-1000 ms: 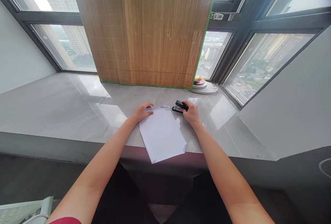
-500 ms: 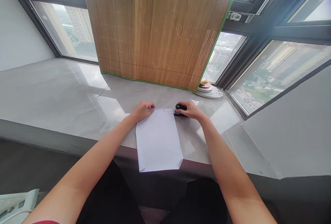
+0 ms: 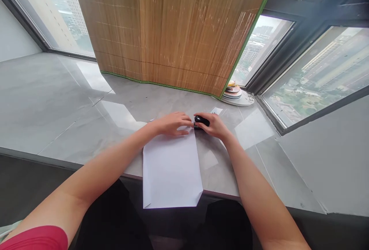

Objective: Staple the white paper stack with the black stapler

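Observation:
White sheets of paper [image 3: 171,173] lie on the grey ledge, their near end jutting past its front edge. A black stapler [image 3: 202,120] sits at the paper's upper right corner. My right hand [image 3: 213,125] is wrapped round it, thumb on the near side. My left hand [image 3: 174,124] rests over the paper's top edge, fingers stretched toward the stapler's nose with the thumb apart. Its fingertips are beside the stapler; whether they touch it I cannot tell. The hand covers the drawn lines at the top of the paper.
A bamboo mat [image 3: 173,30] with a green border stands against the window behind the ledge [image 3: 115,104]. A stack of small plates [image 3: 233,92] on a white base stands by its right corner. A white wall [image 3: 325,157] bounds the right side.
My left hand has moved right from the paper's upper left corner to the stapler's nose. My right hand stays on the stapler. The view has tilted slightly downward.

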Tool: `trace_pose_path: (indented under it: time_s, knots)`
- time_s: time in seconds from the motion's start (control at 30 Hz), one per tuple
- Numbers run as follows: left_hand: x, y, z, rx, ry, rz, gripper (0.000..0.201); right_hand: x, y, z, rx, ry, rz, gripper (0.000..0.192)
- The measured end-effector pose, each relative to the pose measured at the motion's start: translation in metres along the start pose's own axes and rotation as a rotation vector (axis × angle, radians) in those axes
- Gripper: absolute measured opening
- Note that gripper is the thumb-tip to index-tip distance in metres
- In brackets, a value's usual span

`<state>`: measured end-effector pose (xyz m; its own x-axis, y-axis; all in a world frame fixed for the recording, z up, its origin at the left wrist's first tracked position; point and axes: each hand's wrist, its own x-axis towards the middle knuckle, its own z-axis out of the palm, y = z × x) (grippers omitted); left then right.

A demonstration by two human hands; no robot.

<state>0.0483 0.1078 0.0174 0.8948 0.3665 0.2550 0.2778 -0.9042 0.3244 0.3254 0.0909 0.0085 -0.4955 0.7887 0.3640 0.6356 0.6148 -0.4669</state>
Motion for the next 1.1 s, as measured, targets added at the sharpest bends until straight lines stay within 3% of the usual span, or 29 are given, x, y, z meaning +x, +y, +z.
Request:
trace_pose_path:
  time_s: [0.23, 0.47, 1.1]
  knots:
    - [-0.012, -0.016, 0.004, -0.002, -0.147, 0.002, 0.058, 0.000, -0.005, -0.001, 0.111, 0.058, 0.029, 0.034]
    - [-0.009, -0.013, 0.006, -0.068, -0.282, -0.047, 0.069, 0.003, -0.014, 0.002, 0.107, 0.107, 0.044, 0.029]
    - [-0.008, -0.007, 0.010, -0.134, -0.271, -0.093, 0.070, 0.007, -0.030, 0.007, 0.009, 0.117, 0.128, 0.033]
